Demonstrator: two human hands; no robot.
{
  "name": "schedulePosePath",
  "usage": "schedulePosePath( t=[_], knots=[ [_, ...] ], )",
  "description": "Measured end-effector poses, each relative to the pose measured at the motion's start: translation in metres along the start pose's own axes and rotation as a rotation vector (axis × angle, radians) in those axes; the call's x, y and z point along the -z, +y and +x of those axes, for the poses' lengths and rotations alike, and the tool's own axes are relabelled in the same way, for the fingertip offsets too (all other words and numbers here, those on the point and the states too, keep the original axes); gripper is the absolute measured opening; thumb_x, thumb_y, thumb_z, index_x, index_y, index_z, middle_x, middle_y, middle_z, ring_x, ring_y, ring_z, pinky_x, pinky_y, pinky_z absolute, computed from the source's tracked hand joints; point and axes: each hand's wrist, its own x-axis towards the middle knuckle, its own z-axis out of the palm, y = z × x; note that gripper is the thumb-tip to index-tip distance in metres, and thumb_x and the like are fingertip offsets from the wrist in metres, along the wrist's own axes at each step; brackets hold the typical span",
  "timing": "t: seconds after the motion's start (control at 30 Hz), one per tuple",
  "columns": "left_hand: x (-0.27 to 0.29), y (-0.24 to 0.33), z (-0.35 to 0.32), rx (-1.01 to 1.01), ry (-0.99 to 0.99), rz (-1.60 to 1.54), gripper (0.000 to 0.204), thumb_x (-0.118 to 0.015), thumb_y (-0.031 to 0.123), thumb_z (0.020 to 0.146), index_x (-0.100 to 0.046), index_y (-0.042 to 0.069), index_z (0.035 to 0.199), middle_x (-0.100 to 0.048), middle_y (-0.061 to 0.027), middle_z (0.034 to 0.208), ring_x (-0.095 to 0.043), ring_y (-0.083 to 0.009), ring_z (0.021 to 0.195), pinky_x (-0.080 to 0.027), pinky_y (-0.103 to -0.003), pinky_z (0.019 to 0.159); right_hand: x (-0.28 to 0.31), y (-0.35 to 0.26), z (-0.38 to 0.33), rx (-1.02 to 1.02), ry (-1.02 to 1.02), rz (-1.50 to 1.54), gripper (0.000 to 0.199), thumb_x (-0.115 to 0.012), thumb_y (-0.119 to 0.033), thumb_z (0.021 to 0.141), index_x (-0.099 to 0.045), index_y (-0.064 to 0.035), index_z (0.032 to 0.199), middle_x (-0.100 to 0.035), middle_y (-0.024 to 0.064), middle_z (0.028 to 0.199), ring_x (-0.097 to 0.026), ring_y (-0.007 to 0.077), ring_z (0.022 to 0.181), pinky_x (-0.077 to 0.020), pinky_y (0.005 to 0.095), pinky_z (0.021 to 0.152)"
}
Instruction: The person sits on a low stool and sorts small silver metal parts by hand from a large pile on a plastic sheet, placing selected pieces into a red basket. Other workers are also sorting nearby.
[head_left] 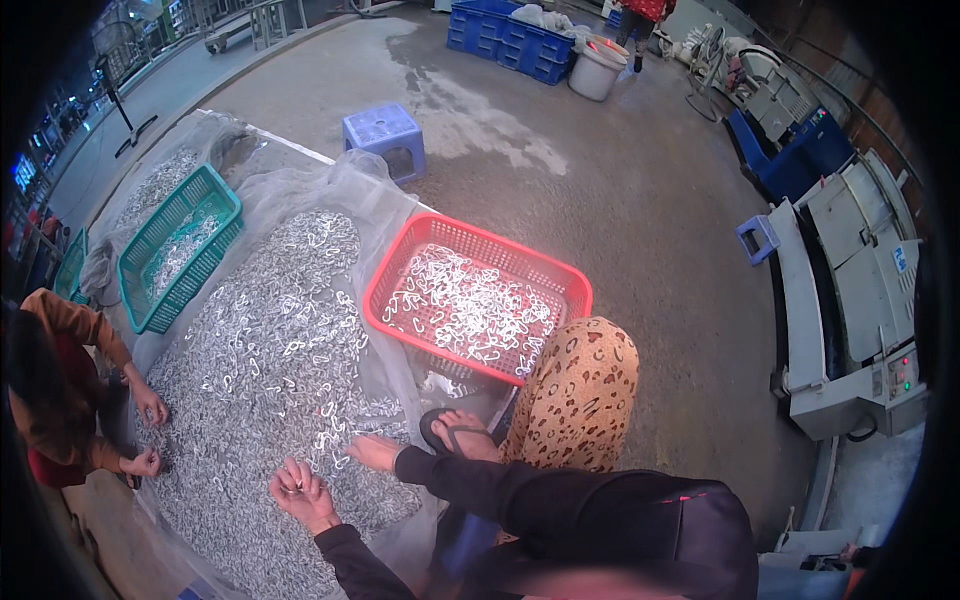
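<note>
Silvery clips (290, 345), long axes every way; left hand (308, 495) curled, right hand (373, 453) leftward, finger closure unclear.

Small silvery looped pieces (255, 385) heaped loosely on pale mesh (365, 185)

Room is open above the metal pieces (250, 400). Right of them, the red basket (500, 252) and patterned knee (575, 390) obstruct.
</note>
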Motion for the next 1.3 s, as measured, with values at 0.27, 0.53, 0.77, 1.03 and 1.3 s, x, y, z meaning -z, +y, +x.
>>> schedulePosePath(
  t=[0.27,0.53,0.77,1.03,1.3],
  knots=[
    [0.011,0.013,0.012,0.131,0.201,0.338,0.015,-0.058,0.01,0.083,-0.051,0.004,0.095,-0.048,-0.0039,0.08,-0.038,-0.007,0.048,-0.028,-0.017,0.032,0.008,-0.008,0.024,0.058,-0.097,-0.361,0.058,-0.051,-0.015,0.084,-0.03,-0.0107,0.138,-0.065,0.0186,0.091,-0.064,0.0353,0.088,-0.0456,0.049,0.075],
    [0.104,-0.019,0.007,-0.001,-0.13,2.408,0.025,-0.072,0.012,0.074,-0.063,-0.003,0.093,-0.06,-0.0082,0.064,-0.055,-0.0157,0.055,-0.045,-0.032,0.051,-0.013,0.026,0.023,0.143,-0.157,-0.248,0.033,-0.054,-0.019,0.083,-0.049,-0.0027,0.112,-0.064,0.0189,0.086,-0.063,0.0363,0.083,-0.0459,0.0469,0.071],
    [0.084,-0.01,0.004,0.048,0.137,2.024,0.022,-0.068,0.008,0.073,-0.065,-0.002,0.092,-0.063,-0.0111,0.07,-0.06,-0.0197,0.064,-0.047,-0.033,0.061,0.002,0.019,0.046,0.266,-0.092,0.152,0.034,-0.058,-0.035,0.077,-0.067,-0.002,0.078,-0.065,0.0194,0.075,-0.063,0.0345,0.073,-0.0475,0.0422,0.069],
    [0.04,0.01,-0.023,0.265,0.272,0.961,0.01,-0.061,0.012,0.087,-0.053,0.01,0.083,-0.044,0.0052,0.064,-0.034,-0.0032,0.045,-0.024,-0.016,0.037,0.023,-0.009,0.022,0.158,-0.219,0.009,0.024,-0.062,-0.028,0.075,-0.069,-0.0054,0.073,-0.064,0.0104,0.066,-0.057,0.0194,0.056,-0.0464,0.0384,0.052],
    [0.056,0.013,-0.034,0.015,0.343,0.878,0.017,-0.055,0.023,0.091,-0.051,0.007,0.093,-0.053,-0.0056,0.088,-0.05,-0.0131,0.07,-0.042,-0.024,0.06,0.051,-0.012,0.008,-0.079,-0.403,0.992,0.011,-0.062,-0.016,0.084,-0.068,-0.0067,0.084,-0.053,-0.0031,0.064,-0.048,0.0057,0.059,-0.0345,0.0206,0.049]
  ],
)
